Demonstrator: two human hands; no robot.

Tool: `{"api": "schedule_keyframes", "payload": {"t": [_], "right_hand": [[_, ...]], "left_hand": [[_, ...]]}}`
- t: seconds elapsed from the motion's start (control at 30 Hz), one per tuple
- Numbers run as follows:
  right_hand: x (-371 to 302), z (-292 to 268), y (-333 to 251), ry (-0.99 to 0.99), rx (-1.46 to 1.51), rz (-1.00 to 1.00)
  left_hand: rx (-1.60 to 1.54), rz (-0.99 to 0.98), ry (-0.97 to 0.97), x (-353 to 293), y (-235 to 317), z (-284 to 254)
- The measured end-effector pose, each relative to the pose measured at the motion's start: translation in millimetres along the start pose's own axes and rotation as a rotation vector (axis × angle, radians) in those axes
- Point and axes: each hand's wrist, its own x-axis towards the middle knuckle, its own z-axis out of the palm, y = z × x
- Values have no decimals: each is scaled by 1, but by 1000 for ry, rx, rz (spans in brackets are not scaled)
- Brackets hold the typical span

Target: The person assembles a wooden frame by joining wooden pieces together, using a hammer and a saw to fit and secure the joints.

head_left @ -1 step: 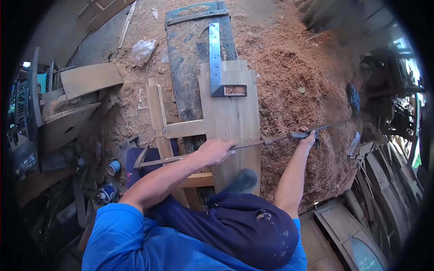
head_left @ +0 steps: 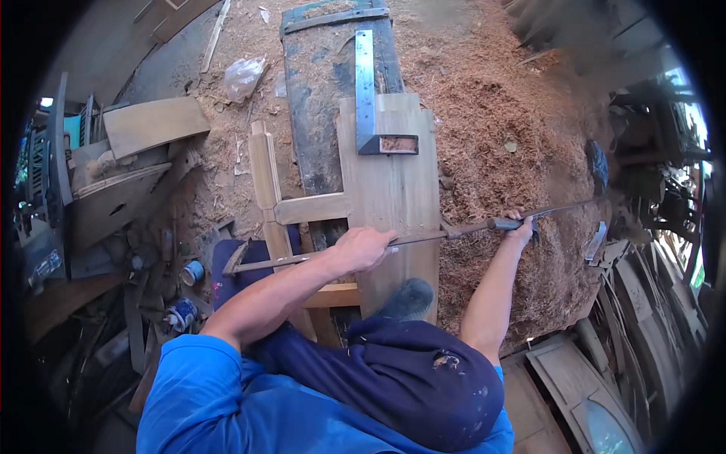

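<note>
A long bar clamp [head_left: 420,239] of dark metal lies slantwise across the wooden panel [head_left: 389,181], its hooked end [head_left: 236,261] by the pale moulded post [head_left: 265,170] at the left. My left hand [head_left: 365,250] is closed round the bar above the panel. Farther right, my right hand [head_left: 517,229] grips the clamp by its handle [head_left: 502,224]; the bar runs on past it over the shavings. A metal try square [head_left: 364,91] rests on the panel's far end. Two rails, one pale [head_left: 311,208] and one more orange [head_left: 333,295], join post and panel.
Beneath the work lies a worn dark bench board [head_left: 314,98]. My shoe [head_left: 407,300] presses on the panel's near end. Wood shavings [head_left: 491,159] heap up at the right. Stacked boards [head_left: 155,125] and small cans [head_left: 191,273] stand at the left; door panels [head_left: 582,378] lie lower right.
The whole view has shifted slightly, with the bench and panel appearing a little higher and to the right. Both hands keep their hold on the bar clamp.
</note>
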Motion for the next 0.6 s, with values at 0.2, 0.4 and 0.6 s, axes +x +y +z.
{"api": "schedule_keyframes", "payload": {"t": [0.2, 0.4, 0.6], "right_hand": [[-47, 4, -1, 82, 40, -74], [-71, 17, -63, -8, 0, -70], [-91, 41, -105, -71, 35, -77]], "left_hand": [[-11, -24, 91, -1, 48, 26], [-62, 12, 151, -8, 71, 32], [-184, 113, 124, -6, 91, 26]]}}
